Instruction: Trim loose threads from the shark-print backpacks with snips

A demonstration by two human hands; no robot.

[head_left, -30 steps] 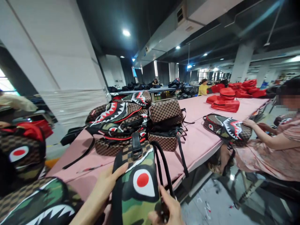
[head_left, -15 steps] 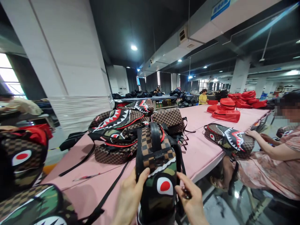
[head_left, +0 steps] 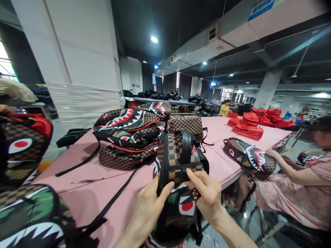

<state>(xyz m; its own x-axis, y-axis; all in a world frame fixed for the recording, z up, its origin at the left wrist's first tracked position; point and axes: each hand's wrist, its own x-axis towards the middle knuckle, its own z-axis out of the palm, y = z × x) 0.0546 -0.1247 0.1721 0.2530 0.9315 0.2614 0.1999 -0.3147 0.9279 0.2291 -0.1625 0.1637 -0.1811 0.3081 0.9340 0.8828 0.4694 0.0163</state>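
A checkered and camouflage backpack (head_left: pixel 178 203) with a red-and-white eye stands in front of me, its black top handle upright. My left hand (head_left: pixel 152 203) grips its left side, the thumb lying across the front edge. On the other side, my right hand (head_left: pixel 207 193) is closed round a small dark object with shiny spots, too small to make out. Its index fingertip touches the black band below the handle.
Similar backpacks (head_left: pixel 126 124) are piled on the pink table (head_left: pixel 111 186) behind, with others at the left edge. On the right a seated person (head_left: pixel 292 172) touches another backpack (head_left: pixel 248 155). Red bags (head_left: pixel 248 131) lie farther back. Loose straps and a thin red-tipped tool (head_left: pixel 88 180) lie left.
My right hand has moved up from beside the eye to the band below the handle. The backpack has shifted slightly right and turned, and my left hand has moved right with it.
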